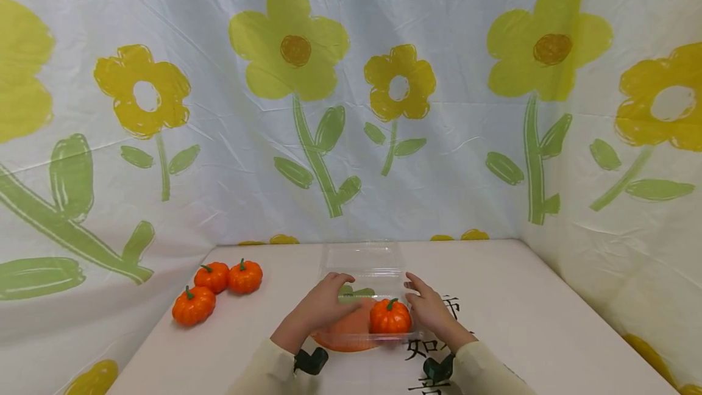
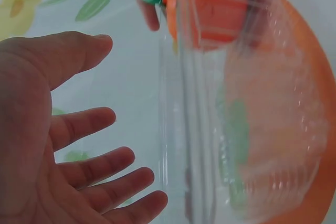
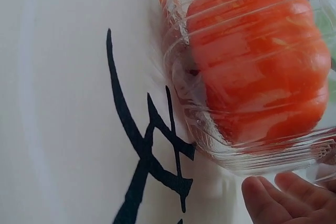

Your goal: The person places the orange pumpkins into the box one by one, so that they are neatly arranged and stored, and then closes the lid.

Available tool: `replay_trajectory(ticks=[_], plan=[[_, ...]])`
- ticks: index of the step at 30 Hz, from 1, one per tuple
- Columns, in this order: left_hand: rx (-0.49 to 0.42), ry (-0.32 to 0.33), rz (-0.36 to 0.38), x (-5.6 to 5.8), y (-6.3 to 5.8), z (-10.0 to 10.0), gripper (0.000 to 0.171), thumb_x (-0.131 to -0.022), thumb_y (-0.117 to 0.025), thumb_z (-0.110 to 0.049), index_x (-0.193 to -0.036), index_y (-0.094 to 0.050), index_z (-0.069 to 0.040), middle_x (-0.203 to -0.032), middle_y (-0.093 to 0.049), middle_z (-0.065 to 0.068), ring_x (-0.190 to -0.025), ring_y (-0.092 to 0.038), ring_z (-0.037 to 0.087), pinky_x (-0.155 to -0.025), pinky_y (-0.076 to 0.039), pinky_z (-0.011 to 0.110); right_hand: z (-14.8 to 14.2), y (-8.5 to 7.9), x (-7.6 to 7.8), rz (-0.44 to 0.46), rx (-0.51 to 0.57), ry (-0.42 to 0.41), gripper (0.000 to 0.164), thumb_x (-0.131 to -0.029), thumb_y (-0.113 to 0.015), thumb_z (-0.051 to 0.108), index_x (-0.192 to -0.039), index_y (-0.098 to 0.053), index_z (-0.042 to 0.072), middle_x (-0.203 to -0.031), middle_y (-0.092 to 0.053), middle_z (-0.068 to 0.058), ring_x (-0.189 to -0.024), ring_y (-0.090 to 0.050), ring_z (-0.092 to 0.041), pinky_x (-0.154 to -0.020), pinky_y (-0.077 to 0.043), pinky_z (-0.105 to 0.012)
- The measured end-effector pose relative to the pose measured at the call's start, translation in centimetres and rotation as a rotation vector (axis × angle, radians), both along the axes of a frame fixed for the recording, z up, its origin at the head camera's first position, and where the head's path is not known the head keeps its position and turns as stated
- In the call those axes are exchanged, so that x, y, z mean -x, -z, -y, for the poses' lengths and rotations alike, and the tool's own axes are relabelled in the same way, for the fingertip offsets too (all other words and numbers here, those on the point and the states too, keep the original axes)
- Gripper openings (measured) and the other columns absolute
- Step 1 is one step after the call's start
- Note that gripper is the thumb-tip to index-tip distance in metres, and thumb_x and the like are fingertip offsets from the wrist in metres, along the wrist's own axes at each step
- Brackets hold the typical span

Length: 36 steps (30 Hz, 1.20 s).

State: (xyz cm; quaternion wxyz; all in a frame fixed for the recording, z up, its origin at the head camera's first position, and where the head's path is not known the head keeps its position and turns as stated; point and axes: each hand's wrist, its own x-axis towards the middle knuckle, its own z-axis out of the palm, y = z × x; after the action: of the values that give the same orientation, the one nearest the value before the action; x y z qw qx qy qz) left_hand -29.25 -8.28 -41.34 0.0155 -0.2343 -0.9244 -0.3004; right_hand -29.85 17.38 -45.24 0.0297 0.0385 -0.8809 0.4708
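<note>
On either side of the clear box (image 2: pixel 262 124), the left hand (image 1: pixel 325 305) and right hand (image 1: pixel 431 308) were spread — with a pumpkin (image 1: pixel 390 319) inside, gentle, even pressure seemed wisest.

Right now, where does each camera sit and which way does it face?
Head: on the head, faces forward and down at the table; forearms, left hand and right hand show.
Left wrist: on that wrist, faces the clear box; left hand and part of the right show.
Right wrist: on that wrist, faces the boxed pumpkin; right fingertips show.
Both wrist views share the pumpkin and box.
</note>
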Motion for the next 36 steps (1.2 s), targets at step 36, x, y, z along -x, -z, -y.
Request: replay_trajectory(ticks=[36], plan=[[0.062, -0.352, -0.044, 1.0, 0.5, 9.3, 0.052, -0.087, -0.067, -0.042, -0.127, -0.058, -0.010, -0.131, -0.055, 0.016, -0.113, -0.058, 0.033, -0.096, -0.049, 0.053, 0.0, 0.1, 0.1, 0.016, -0.021, 0.020, 0.053, -0.099, -0.045, 0.016, -0.150, -0.034, 0.009, -0.141, -0.051, -0.020, -0.105, -0.062, -0.025, -0.094, -0.051, -0.052]])
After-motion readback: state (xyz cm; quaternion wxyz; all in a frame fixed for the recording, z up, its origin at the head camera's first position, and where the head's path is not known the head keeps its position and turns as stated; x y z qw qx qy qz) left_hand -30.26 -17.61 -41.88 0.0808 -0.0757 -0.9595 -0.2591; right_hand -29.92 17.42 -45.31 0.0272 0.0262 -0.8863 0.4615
